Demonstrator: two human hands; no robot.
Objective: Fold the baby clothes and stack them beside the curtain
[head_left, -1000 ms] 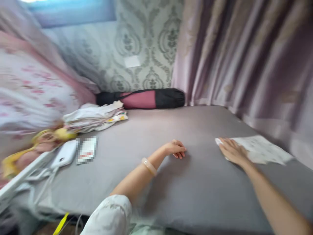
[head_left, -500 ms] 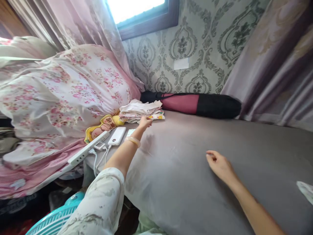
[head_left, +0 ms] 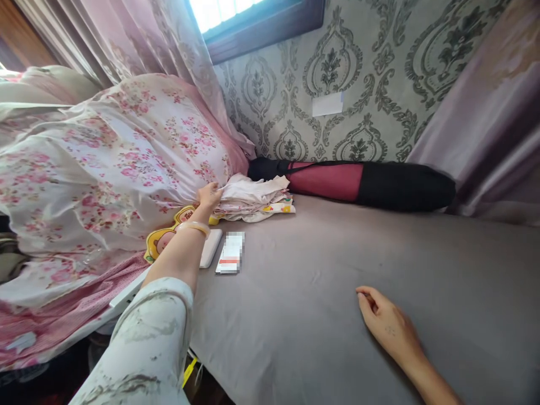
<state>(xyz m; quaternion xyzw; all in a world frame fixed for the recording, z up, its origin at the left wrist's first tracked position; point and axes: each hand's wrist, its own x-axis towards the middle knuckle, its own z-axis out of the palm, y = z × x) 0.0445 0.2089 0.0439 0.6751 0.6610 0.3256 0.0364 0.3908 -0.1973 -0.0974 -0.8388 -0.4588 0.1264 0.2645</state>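
Observation:
My left hand [head_left: 210,195] reaches to the left edge of a stack of folded clothes [head_left: 253,197], white on top with a yellow-patterned piece lower down. Its bent fingers close on that edge, with the fingertips partly hidden. A pale bangle circles the left wrist. My right hand [head_left: 387,323] rests low over the grey-covered surface [head_left: 312,315], fingers curled in and nothing visible in them. A phone [head_left: 230,253] lies in front of the stack, next to a white power bank [head_left: 211,247] half covered by my left forearm.
A black and dark red long bag [head_left: 358,183] lies along the patterned wall. On the left are a flowered cover [head_left: 113,152], a yellow cartoon cushion [head_left: 158,242] and a white power strip [head_left: 126,292]. Curtains hang at both sides.
My left hand has moved left, from the stack's front to its left edge. The phone is uncovered now. My right hand sits lower in view, still curled, and the view has shifted.

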